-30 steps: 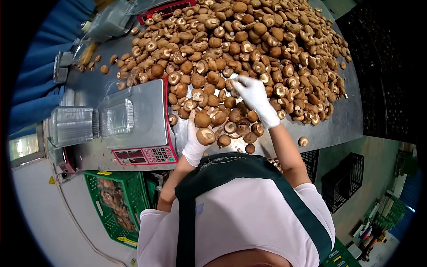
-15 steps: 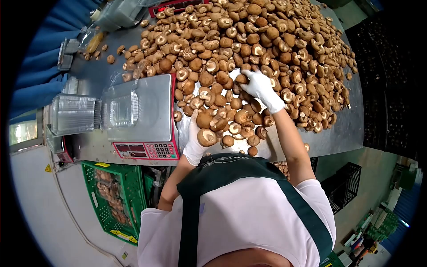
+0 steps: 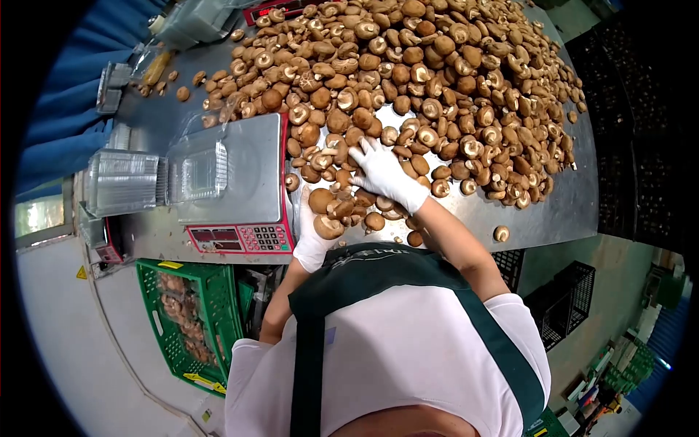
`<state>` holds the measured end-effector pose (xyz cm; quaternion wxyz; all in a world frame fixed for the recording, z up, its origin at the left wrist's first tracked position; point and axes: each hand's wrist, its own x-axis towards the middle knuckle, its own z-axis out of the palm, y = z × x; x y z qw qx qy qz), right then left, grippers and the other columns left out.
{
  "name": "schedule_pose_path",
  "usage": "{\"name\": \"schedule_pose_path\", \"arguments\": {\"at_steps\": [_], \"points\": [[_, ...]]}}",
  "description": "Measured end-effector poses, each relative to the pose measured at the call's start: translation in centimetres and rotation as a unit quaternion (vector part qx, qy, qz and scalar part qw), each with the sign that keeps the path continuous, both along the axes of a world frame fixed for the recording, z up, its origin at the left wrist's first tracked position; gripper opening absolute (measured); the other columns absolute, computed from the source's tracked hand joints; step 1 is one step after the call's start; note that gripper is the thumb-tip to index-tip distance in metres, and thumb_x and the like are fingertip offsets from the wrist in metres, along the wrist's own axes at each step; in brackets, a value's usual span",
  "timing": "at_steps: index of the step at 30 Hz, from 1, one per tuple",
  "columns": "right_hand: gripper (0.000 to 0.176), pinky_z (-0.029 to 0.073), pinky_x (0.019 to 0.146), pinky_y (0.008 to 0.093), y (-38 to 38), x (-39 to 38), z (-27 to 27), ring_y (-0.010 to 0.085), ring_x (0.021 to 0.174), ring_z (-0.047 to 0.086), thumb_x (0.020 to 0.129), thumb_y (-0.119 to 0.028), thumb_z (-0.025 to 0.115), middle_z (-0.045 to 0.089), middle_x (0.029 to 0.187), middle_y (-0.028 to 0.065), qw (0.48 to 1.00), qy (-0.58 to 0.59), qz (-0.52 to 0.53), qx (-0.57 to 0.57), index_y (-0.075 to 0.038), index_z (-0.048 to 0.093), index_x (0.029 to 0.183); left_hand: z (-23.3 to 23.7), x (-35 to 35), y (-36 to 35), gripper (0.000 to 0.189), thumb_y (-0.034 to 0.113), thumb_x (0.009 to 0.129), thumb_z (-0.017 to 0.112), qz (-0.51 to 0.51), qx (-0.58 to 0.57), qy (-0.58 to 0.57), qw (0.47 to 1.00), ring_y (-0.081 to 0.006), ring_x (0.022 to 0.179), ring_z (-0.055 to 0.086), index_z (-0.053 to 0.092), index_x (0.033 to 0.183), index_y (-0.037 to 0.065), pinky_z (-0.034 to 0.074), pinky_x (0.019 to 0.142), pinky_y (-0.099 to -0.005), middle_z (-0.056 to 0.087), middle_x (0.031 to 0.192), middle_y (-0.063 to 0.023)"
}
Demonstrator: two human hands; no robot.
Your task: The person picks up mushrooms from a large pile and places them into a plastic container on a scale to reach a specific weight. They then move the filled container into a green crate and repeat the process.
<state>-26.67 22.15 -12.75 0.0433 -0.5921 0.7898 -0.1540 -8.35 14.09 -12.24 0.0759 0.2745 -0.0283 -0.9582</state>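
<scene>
My left hand (image 3: 312, 237), in a white glove, is cupped around the left side of a small cluster of shiitake mushrooms (image 3: 328, 227) near the table's front edge. Its fingers are partly hidden behind the caps. Also gloved in white, my right hand (image 3: 386, 175) lies palm down with fingers spread, touching brown mushrooms just right of that cluster. Beyond both hands rises a large heap of shiitake mushrooms (image 3: 473, 80), caps and pale stems showing. To the left of my left hand stands a red-edged scale (image 3: 247, 171) with a clear plastic tray (image 3: 200, 175) on its plate.
Stacked clear plastic trays (image 3: 124, 182) stand left of the scale. A second red scale (image 3: 280, 10) is partly seen at the back. Below the table on the left is a green crate (image 3: 156, 306) with packed mushrooms. Black crates (image 3: 561, 302) stand on the floor at right.
My right hand has moved left and toward me from the heap's edge, with mushrooms shifted toward my left hand. Bare metal shows where they lay. My left hand has moved slightly left.
</scene>
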Motion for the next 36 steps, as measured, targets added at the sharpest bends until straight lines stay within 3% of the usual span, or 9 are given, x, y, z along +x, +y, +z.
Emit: {"name": "schedule_pose_path", "arguments": {"at_steps": [5, 10, 12, 16, 18, 22, 28, 32, 36], "points": [[0.041, 0.048, 0.082, 0.0391, 3.6, 0.3, 1.6, 0.0292, 0.106, 0.052, 0.066, -0.027, 0.072, 0.062, 0.103, 0.0066, 0.998, -0.042, 0.044, 0.035, -0.011, 0.061, 0.102, 0.1, 1.4, -0.3, 0.069, 0.064, 0.086, 0.038, 0.033, -0.046, -0.089, 0.994, -0.0243, 0.106, 0.057, 0.042, 0.129, 0.011, 0.050, 0.071, -0.0299, 0.054, 0.122, -0.0092], [0.036, 0.048, 0.080, 0.0385, 5.4, -1.3, 5.2, 0.0272, 0.101, 0.054, 0.069, -0.030, 0.071, 0.063, 0.103, 0.0081, 0.986, -0.093, -0.054, 0.130, -0.007, 0.062, 0.095, -0.2, 2.0, -1.0, 0.070, 0.065, 0.085, 0.036, 0.028, -0.043, -0.074, 0.996, -0.0234, 0.106, 0.057, 0.041, 0.132, 0.013, 0.050, 0.067, -0.0290, 0.053, 0.126, -0.0100], [0.037, 0.048, 0.078, 0.0374, 5.5, -2.6, 4.1, 0.0272, 0.095, 0.058, 0.071, -0.029, 0.070, 0.066, 0.094, 0.0093, 0.999, 0.001, -0.049, 0.011, -0.003, 0.062, 0.097, -0.3, 2.1, -1.2, 0.070, 0.065, 0.085, 0.034, 0.016, -0.041, -0.044, 0.998, -0.0234, 0.105, 0.057, 0.040, 0.133, 0.014, 0.051, 0.065, -0.0293, 0.051, 0.129, -0.0099], [0.030, 0.051, 0.074, 0.0378, 1.7, -3.8, 3.2, 0.0279, 0.089, 0.060, 0.076, -0.016, 0.063, 0.065, 0.101, 0.0071, 0.992, -0.064, -0.097, -0.040, -0.011, 0.061, 0.106, 0.3, 1.6, -1.3, 0.070, 0.066, 0.085, 0.033, -0.007, 0.003, 0.037, 0.999, -0.0243, 0.107, 0.057, 0.039, 0.134, 0.015, 0.052, 0.064, -0.0306, 0.050, 0.131, -0.0096], [0.033, 0.051, 0.071, 0.0390, -1.0, -3.7, 1.6, 0.0279, 0.087, 0.060, 0.076, -0.012, 0.060, 0.065, 0.093, 0.0081, 0.997, -0.027, -0.058, -0.032, -0.010, 0.060, 0.109, 1.4, 0.7, -0.8, 0.070, 0.065, 0.085, 0.033, -0.009, -0.025, -0.028, 0.999, -0.0266, 0.109, 0.056, 0.038, 0.135, 0.016, 0.053, 0.066, -0.0326, 0.050, 0.131, -0.0094], [0.029, 0.051, 0.065, 0.0391, -3.5, -3.5, -0.7, 0.0273, 0.083, 0.061, 0.078, -0.005, 0.051, 0.063, 0.092, 0.0123, 0.998, 0.062, -0.027, 0.011, -0.010, 0.060, 0.105, 1.7, 0.4, -0.5, 0.072, 0.063, 0.086, 0.034, -0.036, -0.051, 0.022, 0.998, -0.0310, 0.111, 0.054, 0.034, 0.139, 0.014, 0.052, 0.081, -0.0368, 0.045, 0.135, -0.0147], [0.033, 0.050, 0.066, 0.0386, -0.8, -4.2, 1.2, 0.0291, 0.081, 0.062, 0.071, -0.020, 0.067, 0.063, 0.086, 0.0119, 0.986, -0.096, -0.127, -0.043, -0.013, 0.061, 0.102, 1.5, 0.1, -0.2, 0.074, 0.063, 0.087, 0.027, -0.061, -0.076, 0.039, 0.994, -0.0302, 0.115, 0.049, 0.029, 0.141, 0.013, 0.048, 0.089, -0.0361, 0.039, 0.139, -0.0169], [0.028, 0.049, 0.071, 0.0377, 1.1, -3.6, 2.8, 0.0282, 0.087, 0.060, 0.070, -0.017, 0.069, 0.064, 0.087, 0.0095, 0.974, -0.111, -0.198, -0.021, -0.013, 0.062, 0.097, 1.2, -0.1, -0.1, 0.072, 0.061, 0.088, 0.024, -0.070, -0.040, 0.071, 0.994, -0.0307, 0.118, 0.047, 0.028, 0.142, 0.013, 0.046, 0.092, -0.0370, 0.039, 0.139, -0.0172], [0.040, 0.049, 0.075, 0.0371, 0.7, -0.7, 3.5, 0.0278, 0.094, 0.056, 0.067, -0.016, 0.072, 0.062, 0.103, 0.0080, 0.996, -0.033, -0.062, -0.051, -0.010, 0.060, 0.104, 1.7, -0.3, 0.0, 0.071, 0.059, 0.089, 0.023, -0.074, -0.042, 0.026, 0.996, -0.0320, 0.117, 0.048, 0.027, 0.142, 0.012, 0.047, 0.091, -0.0380, 0.039, 0.139, -0.0172]]}}
